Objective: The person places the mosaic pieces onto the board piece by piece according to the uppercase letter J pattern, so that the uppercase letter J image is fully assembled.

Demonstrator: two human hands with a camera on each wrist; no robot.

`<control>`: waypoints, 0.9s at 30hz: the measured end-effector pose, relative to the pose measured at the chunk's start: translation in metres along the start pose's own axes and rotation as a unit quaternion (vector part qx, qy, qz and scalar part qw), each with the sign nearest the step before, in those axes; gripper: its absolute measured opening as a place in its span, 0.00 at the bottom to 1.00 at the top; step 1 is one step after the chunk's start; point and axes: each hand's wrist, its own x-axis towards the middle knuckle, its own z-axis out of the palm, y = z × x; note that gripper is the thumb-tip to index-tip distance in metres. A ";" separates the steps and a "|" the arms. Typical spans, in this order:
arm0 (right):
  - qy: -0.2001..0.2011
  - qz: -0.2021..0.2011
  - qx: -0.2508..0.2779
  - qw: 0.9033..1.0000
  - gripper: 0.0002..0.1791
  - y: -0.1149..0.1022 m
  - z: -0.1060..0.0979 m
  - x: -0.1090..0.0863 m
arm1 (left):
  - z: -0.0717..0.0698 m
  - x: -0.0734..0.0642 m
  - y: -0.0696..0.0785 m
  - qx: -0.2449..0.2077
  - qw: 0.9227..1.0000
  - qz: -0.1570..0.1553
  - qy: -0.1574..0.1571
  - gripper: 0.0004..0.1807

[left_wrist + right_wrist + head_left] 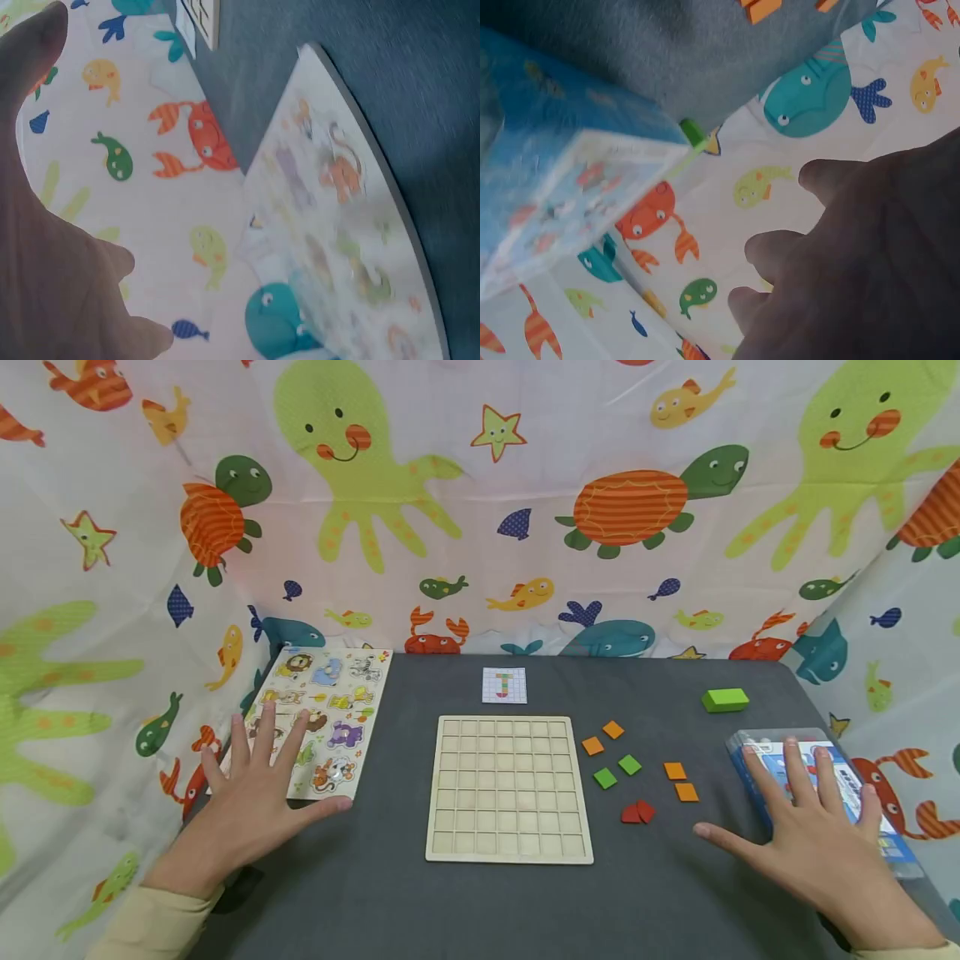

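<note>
With fingers spread, my left hand (251, 806) hovers by the animal puzzle board (306, 752) at the left and holds nothing. On the other side my right hand (821, 843), fingers spread as well, overlaps a clear-lidded blue box (896, 852) in the head view; nothing is in its grasp. Between them lies a square wooden grid board (510, 789). Right of it are loose orange tiles (675, 771), green tiles (605, 778) and red pieces (632, 812). Behind the grid board is a small card (504, 686) with a coloured J on a grid.
A bright green block (724, 700) sits at the back right of the dark table (360, 893). A white curtain (465, 543) printed with sea animals closes off the back and both sides.
</note>
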 end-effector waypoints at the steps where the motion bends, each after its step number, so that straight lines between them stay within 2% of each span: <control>1: 0.003 -0.007 0.007 1.000 0.75 -0.001 0.002 0.000 | 0.001 0.001 0.002 -0.009 1.000 0.002 -0.003 0.73; 5: 0.009 -0.033 0.025 0.999 0.74 -0.006 0.007 0.003 | 0.006 0.006 0.018 -0.083 0.996 0.011 -0.022 0.70; 10: 0.010 -0.056 0.039 0.998 0.74 -0.016 0.012 0.008 | 0.018 0.017 0.055 -0.188 0.980 0.042 -0.043 0.60; 13: 0.007 -0.070 0.051 0.996 0.74 -0.020 0.015 0.010 | 0.028 0.025 0.079 -0.220 0.972 0.066 -0.051 0.58; 16: 0.001 -0.081 0.064 0.995 0.72 -0.025 0.017 0.014 | 0.036 0.033 0.099 -0.235 0.967 0.077 -0.062 0.60; 21: -0.022 -0.088 0.096 0.991 0.65 -0.031 0.019 0.021 | 0.046 0.045 0.117 -0.260 0.962 0.047 -0.072 0.58; 23: -0.037 -0.082 0.110 0.990 0.63 -0.032 0.020 0.023 | 0.051 0.049 0.120 -0.280 0.956 0.027 -0.080 0.56; 27: -0.069 -0.062 0.118 0.989 0.62 -0.032 0.022 0.028 | 0.059 0.057 0.121 -0.295 0.951 -0.004 -0.093 0.53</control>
